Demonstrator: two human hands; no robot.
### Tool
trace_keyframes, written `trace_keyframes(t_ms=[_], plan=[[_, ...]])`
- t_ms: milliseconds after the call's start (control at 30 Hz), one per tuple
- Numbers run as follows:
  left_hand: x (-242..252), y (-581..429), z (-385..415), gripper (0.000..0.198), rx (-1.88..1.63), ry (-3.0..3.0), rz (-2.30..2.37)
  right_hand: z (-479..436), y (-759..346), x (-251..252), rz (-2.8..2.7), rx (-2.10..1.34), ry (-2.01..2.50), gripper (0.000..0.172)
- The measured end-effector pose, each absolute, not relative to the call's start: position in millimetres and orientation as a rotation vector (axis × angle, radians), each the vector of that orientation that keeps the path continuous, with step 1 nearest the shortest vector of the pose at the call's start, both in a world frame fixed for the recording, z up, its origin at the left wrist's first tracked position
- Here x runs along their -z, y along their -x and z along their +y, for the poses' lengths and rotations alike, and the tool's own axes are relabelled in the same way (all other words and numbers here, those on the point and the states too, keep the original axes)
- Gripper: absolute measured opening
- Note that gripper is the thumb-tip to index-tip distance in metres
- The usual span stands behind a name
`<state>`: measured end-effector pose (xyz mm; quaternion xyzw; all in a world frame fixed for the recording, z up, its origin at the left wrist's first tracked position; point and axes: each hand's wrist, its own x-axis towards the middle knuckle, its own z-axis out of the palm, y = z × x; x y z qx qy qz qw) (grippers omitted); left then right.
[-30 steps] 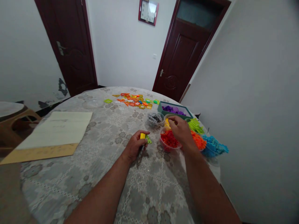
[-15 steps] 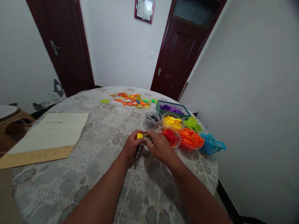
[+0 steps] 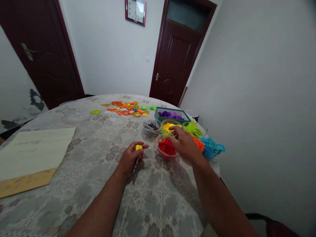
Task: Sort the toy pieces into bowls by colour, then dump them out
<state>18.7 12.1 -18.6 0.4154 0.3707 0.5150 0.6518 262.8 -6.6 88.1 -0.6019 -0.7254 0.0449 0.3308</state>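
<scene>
My left hand rests on the patterned tablecloth and pinches a small yellow plastic piece. Over the bowl of red pieces, my right hand reaches toward the bowl of yellow pieces. Its fingers pinch a small green piece. Around it stand a bowl of grey pieces, a bowl of light-green pieces, a bowl of orange pieces and a heap of blue pieces.
A teal tray of purple pieces sits behind the bowls. Loose orange, yellow and green pieces lie scattered at the table's far side. A pale board on brown card lies at left. Two dark doors and a wall clock stand beyond.
My right hand left the left hand and moved right and forward over the bowls, carrying the green piece. The left hand now holds only the yellow piece. The camera turned right.
</scene>
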Motion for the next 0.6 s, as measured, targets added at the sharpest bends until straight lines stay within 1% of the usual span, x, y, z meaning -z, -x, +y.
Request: trace_keyframes(t_ms=[133,233,333,467,600], plan=[[19.2,-18.5,12.8,0.041,-1.162,-0.933,0.838,30.7,-337.5,-113.0,-1.849,0.122,1.848,0.027],[20.2,-17.8,13.9,0.039,-1.161,-0.964,0.844,60.8,-381.3,-125.0,-1.79,0.279,2.136,0.033],[19.7,-16.5,14.5,0.042,-1.143,-1.011,0.867,84.0,-403.4,-124.2,-1.759,0.288,2.281,0.033],[17.6,-15.9,13.7,0.048,-1.128,-1.023,0.896,107.8,-411.4,-110.1,-1.745,0.243,2.36,0.029],[18.8,-17.1,14.1,0.053,-1.143,-0.993,0.893,127.1,-410.0,-97.8,-1.71,0.23,2.412,0.029]])
